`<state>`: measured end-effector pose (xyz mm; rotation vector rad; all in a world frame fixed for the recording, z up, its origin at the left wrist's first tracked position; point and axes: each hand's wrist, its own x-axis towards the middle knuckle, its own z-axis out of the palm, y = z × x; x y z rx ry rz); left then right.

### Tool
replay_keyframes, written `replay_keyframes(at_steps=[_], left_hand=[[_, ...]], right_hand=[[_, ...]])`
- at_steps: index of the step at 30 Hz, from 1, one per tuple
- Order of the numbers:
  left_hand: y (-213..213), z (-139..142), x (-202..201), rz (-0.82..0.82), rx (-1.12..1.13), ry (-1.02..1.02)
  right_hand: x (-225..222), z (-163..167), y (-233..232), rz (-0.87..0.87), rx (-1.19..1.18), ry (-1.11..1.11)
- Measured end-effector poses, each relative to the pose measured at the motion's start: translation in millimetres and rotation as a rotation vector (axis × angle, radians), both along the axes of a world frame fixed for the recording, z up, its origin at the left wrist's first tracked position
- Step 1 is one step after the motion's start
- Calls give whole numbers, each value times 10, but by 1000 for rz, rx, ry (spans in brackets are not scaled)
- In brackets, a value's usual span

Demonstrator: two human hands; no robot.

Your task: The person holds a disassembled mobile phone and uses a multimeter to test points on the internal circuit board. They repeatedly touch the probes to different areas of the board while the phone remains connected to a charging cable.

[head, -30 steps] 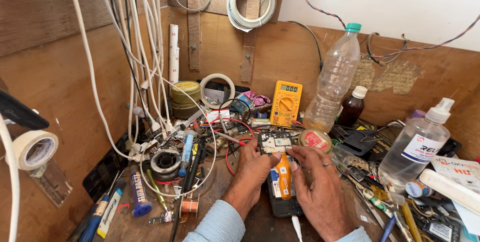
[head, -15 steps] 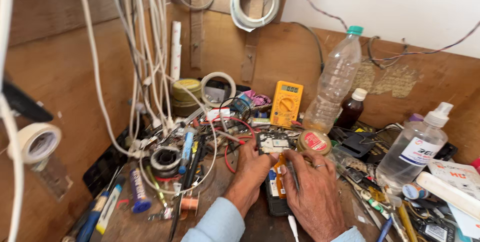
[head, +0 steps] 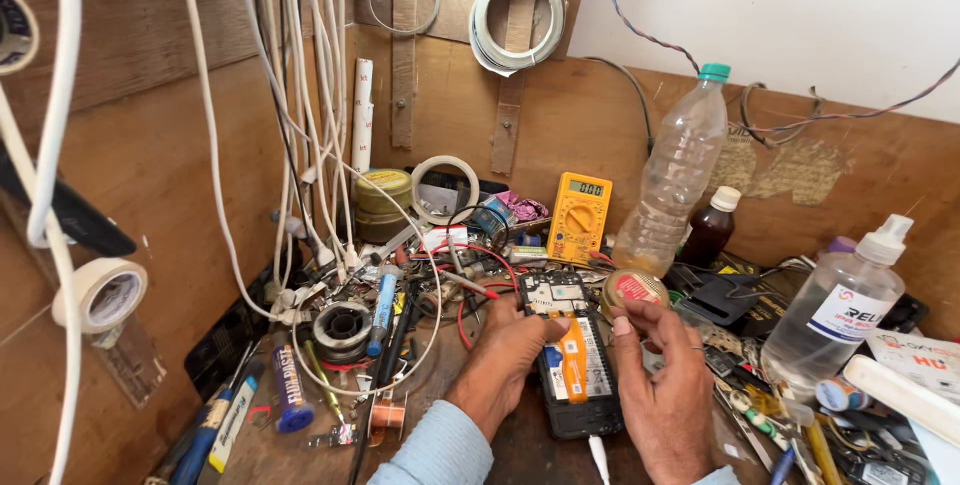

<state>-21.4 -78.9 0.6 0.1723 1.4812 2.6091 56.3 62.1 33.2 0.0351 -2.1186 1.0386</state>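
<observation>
An opened phone lies back-up on the wooden bench, showing its circuit board, an orange flex strip and a black battery. My left hand rests on its left edge, thumb pressing the upper part near the orange strip. My right hand hovers at the phone's right side, fingers curled and close to a small round tin with a red lid. Nothing is visibly gripped in the right hand.
A yellow multimeter leans at the back. A clear plastic bottle, a brown bottle and a spray bottle stand right. White cables hang left. A solder spool, screwdrivers and tape rolls clutter the bench.
The view has shifted closer and slightly left. My right hand has lifted off the phone toward the red-lidded tin; my left hand stays on the phone.
</observation>
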Motion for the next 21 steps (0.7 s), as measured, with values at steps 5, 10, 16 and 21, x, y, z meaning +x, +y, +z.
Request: replay_keyframes(at_steps=[5,10,16,21], left_hand=[[12,76,-91,4,73,38],[-67,212,-52,132,67,22],[-52,287,21,110,176,45],[8,231,5,18,290,54]], right_hand=[[-74,-46,89,-69,-24,-41],[-83,-31,71,7,-82,-133],[-104,-31,98,122,-225,-404],[-141,-94,116,200,-402,-447]])
